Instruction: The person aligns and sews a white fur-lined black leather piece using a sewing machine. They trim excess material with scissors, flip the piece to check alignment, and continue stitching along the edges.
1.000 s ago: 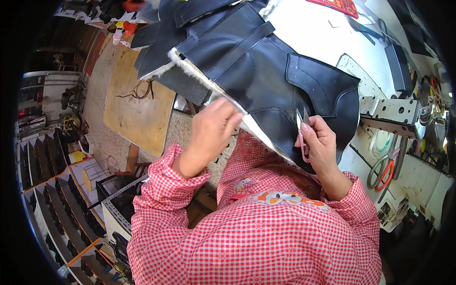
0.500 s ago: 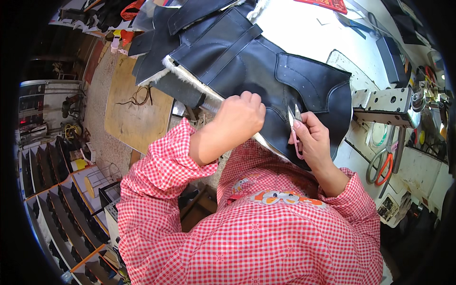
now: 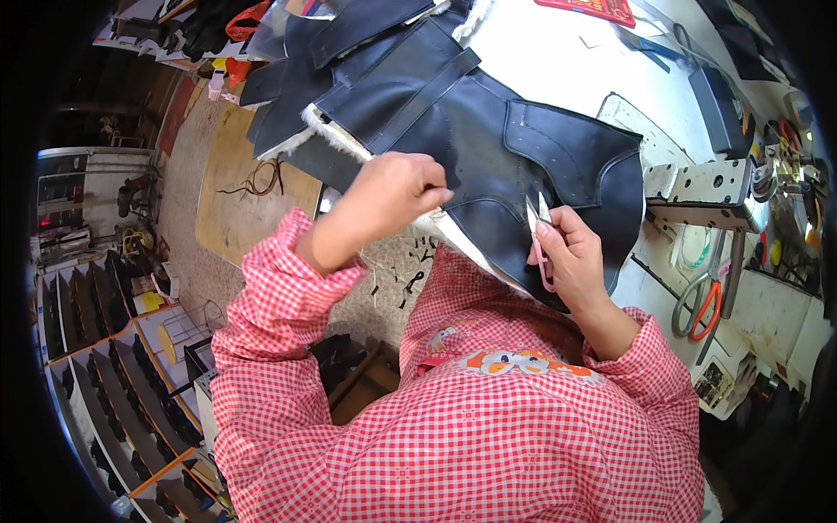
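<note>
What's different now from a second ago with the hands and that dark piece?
The left hand slid along the fleece-lined edge of the black leather piece, from the near end toward the middle, and pinches it closer to the right hand. The right hand stayed put, keeping the small pink thread snips blades-up at the edge. The orange-handled scissors did not move.

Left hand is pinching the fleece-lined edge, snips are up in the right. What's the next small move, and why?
Probably bring the thread snips down to the pinched spot. The left hand grips the black leather panel at its fleece edge, while the right hand holds the blades just above the leather, apart from it.
</note>
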A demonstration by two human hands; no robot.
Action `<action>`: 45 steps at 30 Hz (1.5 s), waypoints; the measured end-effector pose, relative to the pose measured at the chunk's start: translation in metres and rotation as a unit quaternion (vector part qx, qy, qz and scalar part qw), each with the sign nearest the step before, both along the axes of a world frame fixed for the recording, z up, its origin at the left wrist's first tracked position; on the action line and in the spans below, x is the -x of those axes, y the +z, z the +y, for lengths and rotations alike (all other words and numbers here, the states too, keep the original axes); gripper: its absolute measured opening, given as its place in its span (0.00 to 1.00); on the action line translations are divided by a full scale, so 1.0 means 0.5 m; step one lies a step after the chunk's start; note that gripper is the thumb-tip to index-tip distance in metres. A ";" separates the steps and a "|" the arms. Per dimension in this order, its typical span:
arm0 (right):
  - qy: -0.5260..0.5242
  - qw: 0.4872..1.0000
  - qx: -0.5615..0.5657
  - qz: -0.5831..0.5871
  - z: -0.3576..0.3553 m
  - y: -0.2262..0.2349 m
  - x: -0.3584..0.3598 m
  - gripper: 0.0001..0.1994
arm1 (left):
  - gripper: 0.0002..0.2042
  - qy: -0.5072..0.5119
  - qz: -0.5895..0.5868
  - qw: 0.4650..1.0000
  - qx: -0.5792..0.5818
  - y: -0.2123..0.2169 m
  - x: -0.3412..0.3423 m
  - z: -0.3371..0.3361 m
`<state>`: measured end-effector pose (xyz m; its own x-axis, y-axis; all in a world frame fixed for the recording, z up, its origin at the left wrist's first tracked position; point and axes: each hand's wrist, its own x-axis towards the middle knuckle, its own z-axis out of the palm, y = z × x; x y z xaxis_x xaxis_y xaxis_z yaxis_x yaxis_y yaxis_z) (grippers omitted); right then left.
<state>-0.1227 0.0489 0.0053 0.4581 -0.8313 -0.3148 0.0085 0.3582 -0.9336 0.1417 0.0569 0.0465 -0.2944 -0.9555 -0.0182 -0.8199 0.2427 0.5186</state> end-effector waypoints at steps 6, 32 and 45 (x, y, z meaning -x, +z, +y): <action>-0.002 1.000 -0.009 -0.016 0.001 -0.001 0.000 0.08 | 0.08 0.019 0.035 0.996 0.082 -0.038 0.051 0.019; -0.002 1.000 0.024 0.005 0.003 -0.002 -0.001 0.08 | 0.06 0.065 0.073 0.994 0.042 -0.057 0.051 0.022; -0.006 1.000 0.031 -0.001 0.004 -0.007 -0.001 0.08 | 0.04 -0.041 -0.063 0.988 0.139 -0.070 0.067 0.008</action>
